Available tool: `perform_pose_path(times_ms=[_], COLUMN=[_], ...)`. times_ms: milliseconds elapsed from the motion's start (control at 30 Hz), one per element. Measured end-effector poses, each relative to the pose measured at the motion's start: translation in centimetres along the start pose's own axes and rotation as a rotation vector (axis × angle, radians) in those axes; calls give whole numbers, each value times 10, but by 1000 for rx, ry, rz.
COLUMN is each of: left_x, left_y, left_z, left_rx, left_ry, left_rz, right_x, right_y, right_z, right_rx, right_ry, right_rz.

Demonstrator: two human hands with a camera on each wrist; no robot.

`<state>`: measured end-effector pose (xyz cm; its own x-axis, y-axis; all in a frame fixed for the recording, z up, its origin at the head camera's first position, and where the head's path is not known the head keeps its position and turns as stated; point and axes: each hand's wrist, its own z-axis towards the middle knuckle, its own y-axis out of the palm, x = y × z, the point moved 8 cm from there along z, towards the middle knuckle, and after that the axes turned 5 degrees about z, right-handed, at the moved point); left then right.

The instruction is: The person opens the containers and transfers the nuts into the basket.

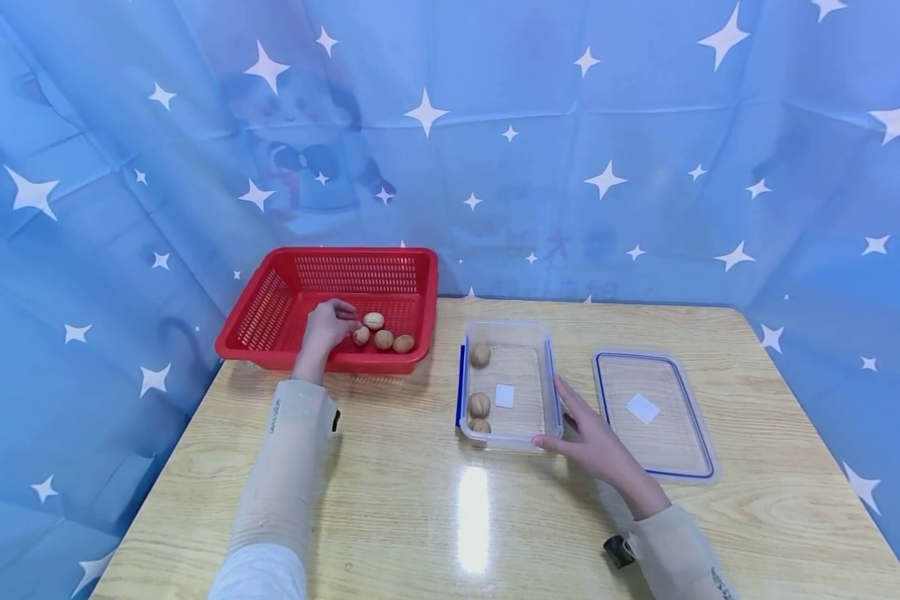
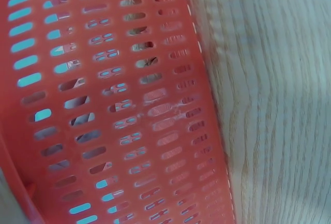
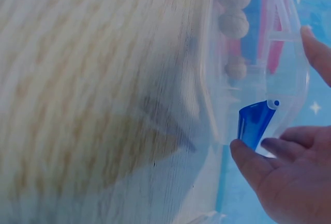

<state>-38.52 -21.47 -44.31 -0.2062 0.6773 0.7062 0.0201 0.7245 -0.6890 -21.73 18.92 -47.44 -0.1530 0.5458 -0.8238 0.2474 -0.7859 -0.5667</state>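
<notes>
Walnuts [image 1: 384, 339] in the basket [image 1: 390, 364] (left-wrist view) barely show through its slotted wall [image 2: 126, 53].

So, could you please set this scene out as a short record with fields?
Left grip: inside red basket, fingertips at walnuts; whether it holds one is unclear
Right grip: touches clear box at its near right corner
Basket contents: four walnuts visible
Box contents: three walnuts, along left side
Lid: off, lying on table right of box

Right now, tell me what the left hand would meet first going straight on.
Probably one of the walnuts in the red basket, just ahead of the left hand; which one is unclear.
</notes>
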Motion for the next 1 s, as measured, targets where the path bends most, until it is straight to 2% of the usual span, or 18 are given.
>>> perform_pose_path(times_ms=[633, 1000], left_x=[4, 10], left_y=[-7, -10], left_z=[1, -3], left_rx=[91, 143], left_ry=[78, 160], left_rz=[-11, -88], right_x=[0, 0], right_y=[0, 0], right_z=[0, 0], right_rx=[-1, 0], right_ry=[1, -4], right_rz=[8, -4])
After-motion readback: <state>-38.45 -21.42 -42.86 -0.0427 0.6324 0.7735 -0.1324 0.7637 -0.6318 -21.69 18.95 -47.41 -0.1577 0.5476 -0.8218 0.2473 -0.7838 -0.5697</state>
